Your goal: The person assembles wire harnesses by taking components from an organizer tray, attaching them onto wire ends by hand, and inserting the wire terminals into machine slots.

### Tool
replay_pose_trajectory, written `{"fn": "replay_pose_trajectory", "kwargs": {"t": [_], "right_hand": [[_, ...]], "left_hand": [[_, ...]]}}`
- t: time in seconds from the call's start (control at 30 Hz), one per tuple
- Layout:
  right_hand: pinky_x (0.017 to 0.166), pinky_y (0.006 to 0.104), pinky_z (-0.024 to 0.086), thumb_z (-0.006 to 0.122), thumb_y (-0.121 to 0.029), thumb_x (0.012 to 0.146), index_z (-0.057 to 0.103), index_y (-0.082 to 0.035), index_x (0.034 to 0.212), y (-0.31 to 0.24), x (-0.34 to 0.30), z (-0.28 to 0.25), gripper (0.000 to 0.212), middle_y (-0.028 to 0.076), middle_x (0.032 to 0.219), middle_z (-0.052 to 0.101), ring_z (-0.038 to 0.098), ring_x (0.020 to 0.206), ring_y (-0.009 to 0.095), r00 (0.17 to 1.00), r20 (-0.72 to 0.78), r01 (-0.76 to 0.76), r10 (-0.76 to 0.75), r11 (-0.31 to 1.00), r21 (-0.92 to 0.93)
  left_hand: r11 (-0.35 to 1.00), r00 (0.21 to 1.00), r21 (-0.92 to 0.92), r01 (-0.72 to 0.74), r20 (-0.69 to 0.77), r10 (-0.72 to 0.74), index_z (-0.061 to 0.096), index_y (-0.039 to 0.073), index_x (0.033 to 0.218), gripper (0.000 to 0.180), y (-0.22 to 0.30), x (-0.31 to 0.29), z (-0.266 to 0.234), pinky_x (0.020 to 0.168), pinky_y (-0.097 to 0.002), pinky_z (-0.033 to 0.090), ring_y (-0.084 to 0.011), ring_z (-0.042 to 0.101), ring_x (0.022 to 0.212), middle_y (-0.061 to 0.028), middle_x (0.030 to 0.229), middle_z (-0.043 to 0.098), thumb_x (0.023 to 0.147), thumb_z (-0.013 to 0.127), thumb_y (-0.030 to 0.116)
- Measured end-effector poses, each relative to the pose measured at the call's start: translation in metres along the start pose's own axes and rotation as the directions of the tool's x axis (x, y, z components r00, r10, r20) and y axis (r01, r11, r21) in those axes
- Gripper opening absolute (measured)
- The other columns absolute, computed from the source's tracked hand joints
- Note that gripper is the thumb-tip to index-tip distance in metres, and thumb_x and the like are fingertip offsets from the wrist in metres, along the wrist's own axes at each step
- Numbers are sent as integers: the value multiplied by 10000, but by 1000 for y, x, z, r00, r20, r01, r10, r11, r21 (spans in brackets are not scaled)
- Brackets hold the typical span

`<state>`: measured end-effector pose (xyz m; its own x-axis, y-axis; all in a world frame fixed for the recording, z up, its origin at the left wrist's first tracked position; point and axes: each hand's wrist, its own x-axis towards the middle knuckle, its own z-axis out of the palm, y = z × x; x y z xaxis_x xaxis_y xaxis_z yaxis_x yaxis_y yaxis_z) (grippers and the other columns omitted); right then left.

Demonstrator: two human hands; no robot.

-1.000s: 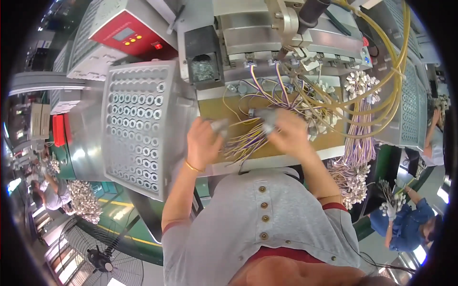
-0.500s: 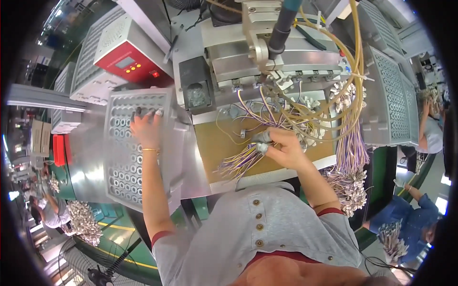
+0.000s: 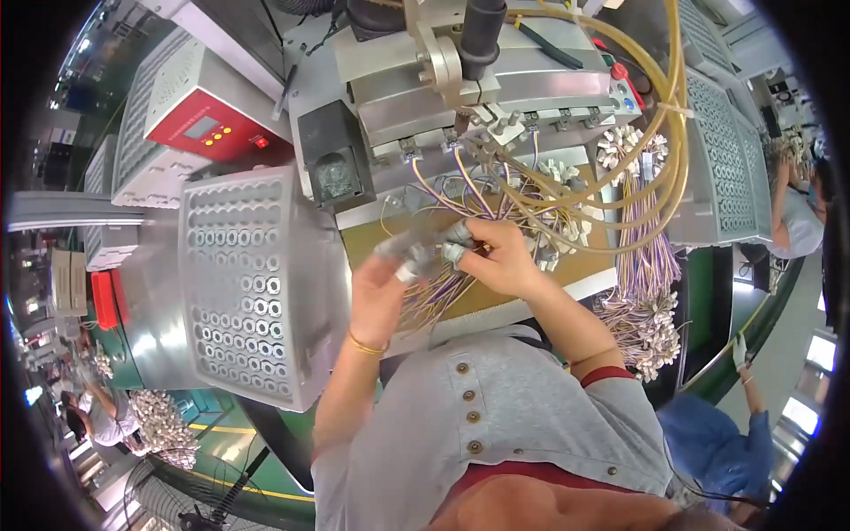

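Observation:
My left hand (image 3: 376, 288) is over the brown work mat (image 3: 359, 243), close beside my right hand. Its grey-covered fingertips are smeared by motion, so I cannot make out what they hold, if anything. My right hand (image 3: 500, 258) is closed, thumb against fingers, on purple, white and yellow wires (image 3: 434, 296) whose ends fan out below both hands. More wires (image 3: 474, 190) run from the metal fixture (image 3: 478, 97) behind. To the left, a grey tray (image 3: 305, 230) holds rows of ring-shaped metal parts.
A red-fronted control box (image 3: 217, 128) stands behind the tray. Beside the fixture sits a black open-topped box (image 3: 332, 155). Yellowish hoses (image 3: 677, 106) loop down on the right, near hanging wire bundles (image 3: 637, 239). Co-workers are at both sides.
My left hand has left the tray and come right, up to my right hand. My right hand stays over the mat with the wires. The whole view has shifted slightly.

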<state>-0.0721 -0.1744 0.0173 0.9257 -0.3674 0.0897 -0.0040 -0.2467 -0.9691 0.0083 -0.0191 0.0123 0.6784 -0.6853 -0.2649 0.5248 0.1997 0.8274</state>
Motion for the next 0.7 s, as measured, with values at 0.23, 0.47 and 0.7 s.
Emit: {"fn": "replay_pose_trajectory", "kwargs": {"t": [0.23, 0.47, 0.7], "right_hand": [[411, 203, 312, 607, -63, 694, 538, 11, 687, -6, -3, -7, 101, -2, 528, 463, 377, 472, 32, 996, -79, -28, 28, 1000, -5], [415, 197, 310, 596, -51, 676, 548, 3, 685, -2, -5, -16, 72, -17, 551, 476, 386, 497, 20, 994, -90, -65, 68, 997, 34], [396, 206, 286, 597, -46, 659, 529, 12, 660, -9, -4, -18, 90, 1, 520, 441, 361, 466, 26, 990, -97, 96, -102, 993, -68]], "left_hand": [[992, 989, 75, -100, 117, 91, 455, -37, 1129, 361, -8, 3, 14, 573, -212, 483, -111, 543, 795, -85, 984, 569, 779, 540, -31], [980, 990, 165, -113, 102, 97, 451, -32, 1138, 369, -11, 5, 18, 559, -215, 489, -115, 549, 776, -91, 1004, 560, 779, 536, -37], [989, 987, 100, -105, 129, 92, 439, -25, 1160, 411, -11, 6, 23, 575, -203, 490, -115, 552, 812, -86, 1013, 559, 765, 552, -46]]}}
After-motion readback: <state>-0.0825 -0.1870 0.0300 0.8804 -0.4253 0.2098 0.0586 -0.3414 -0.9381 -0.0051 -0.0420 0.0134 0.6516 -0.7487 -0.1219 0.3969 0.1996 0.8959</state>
